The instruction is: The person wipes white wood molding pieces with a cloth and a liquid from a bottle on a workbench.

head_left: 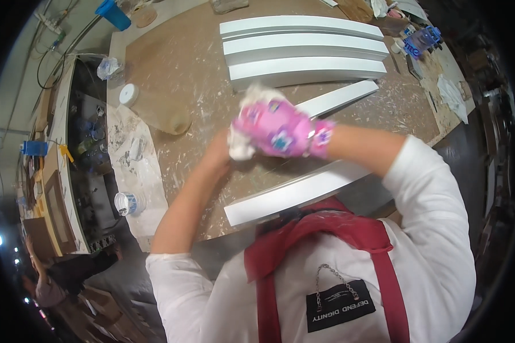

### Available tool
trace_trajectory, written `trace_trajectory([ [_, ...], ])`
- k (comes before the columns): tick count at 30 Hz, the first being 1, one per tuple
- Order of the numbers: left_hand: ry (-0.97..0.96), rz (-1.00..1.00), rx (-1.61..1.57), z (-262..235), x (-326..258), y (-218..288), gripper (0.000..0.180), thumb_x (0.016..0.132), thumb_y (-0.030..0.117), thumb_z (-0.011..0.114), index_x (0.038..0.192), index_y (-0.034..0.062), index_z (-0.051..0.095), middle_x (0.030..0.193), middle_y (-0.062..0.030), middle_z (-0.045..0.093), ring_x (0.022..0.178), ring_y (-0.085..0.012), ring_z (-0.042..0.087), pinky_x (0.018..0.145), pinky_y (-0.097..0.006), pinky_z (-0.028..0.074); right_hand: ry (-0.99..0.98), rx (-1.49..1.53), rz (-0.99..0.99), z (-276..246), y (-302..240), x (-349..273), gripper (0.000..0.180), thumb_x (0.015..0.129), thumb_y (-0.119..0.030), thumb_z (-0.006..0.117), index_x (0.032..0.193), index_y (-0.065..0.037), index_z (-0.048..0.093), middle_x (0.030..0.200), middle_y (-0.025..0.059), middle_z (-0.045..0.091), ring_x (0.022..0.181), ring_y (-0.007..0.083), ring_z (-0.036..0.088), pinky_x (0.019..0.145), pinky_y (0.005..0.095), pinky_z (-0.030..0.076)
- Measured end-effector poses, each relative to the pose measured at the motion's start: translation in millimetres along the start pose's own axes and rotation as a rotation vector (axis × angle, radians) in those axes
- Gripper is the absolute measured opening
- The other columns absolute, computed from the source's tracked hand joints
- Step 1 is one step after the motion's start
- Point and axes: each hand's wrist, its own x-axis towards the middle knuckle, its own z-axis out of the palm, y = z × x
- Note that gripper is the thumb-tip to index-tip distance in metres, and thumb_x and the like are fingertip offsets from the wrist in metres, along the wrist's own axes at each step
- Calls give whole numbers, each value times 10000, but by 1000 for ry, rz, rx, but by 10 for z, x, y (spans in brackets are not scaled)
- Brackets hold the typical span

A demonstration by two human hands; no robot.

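Observation:
My right hand (277,128), in a pink flowered glove, is closed on a crumpled white cloth (241,147) over the middle of the worktable (395,111). Next to it is my bare left hand (218,150), blurred, its fingers hidden behind the cloth and glove. Just below my hands, a long white strip (286,194) lies along the table's near edge. A second white strip (343,98) slants out from behind the glove. Farther back, three white strips (306,46) lie side by side.
At the left stand a white round lid (129,95), a tub (127,203) and stained paper (133,128). A blue cup (113,15) is at the back left, a bottle (422,41) at the back right. Another person (48,288) is beyond the left shelving.

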Motion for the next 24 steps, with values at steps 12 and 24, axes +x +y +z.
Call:
trace_trajectory([
  [12,-2,-238,332,-270,-88,-51,418,970,341,448,818,-23,586,726,-184,648,650,-239,646,595,-328,513,-489,-466,946,-938,1622,-2408,372,900,-382,485,1133,-108,579,1137,177,612,1105,347,569,968,495,400],
  [24,-209,731,1659,868,535,-73,476,821,296,665,1182,18,527,1150,-208,554,1030,-367,559,879,-414,449,15,-349,1079,-561,1852,-3525,399,882,-231,525,1215,-17,473,1182,254,551,1098,397,527,936,457,428],
])
